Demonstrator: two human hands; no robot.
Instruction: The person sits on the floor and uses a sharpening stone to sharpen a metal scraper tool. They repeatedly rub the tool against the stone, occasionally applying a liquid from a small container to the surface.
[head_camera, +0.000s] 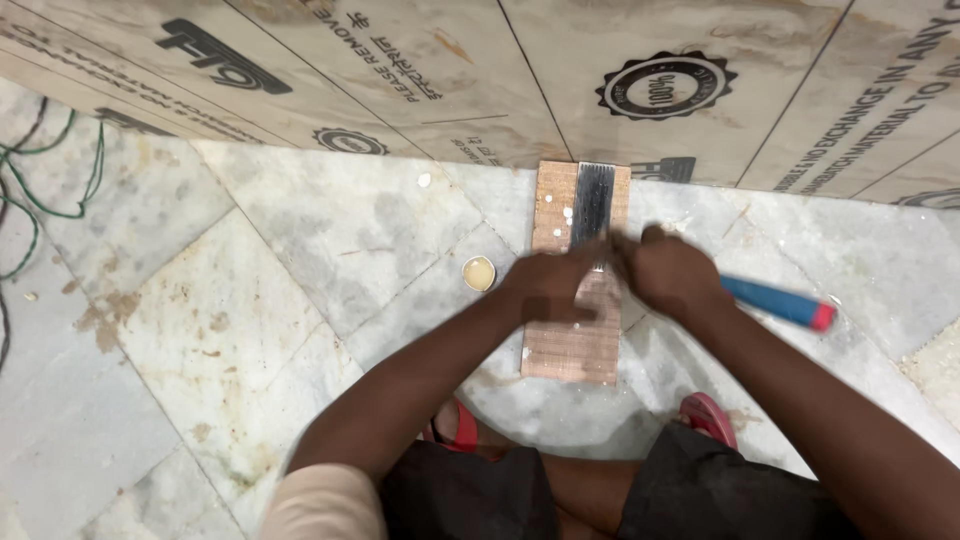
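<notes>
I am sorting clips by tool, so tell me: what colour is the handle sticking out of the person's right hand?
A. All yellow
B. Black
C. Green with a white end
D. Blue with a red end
D: the handle reaching out past the right hand is blue, with a red tip at its far end.

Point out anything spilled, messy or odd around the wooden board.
White drips spot the wooden board near its far end and the marble floor beside it. Brown stains mark the floor to the left. A green wire lies loosely tangled at the left edge.
</notes>
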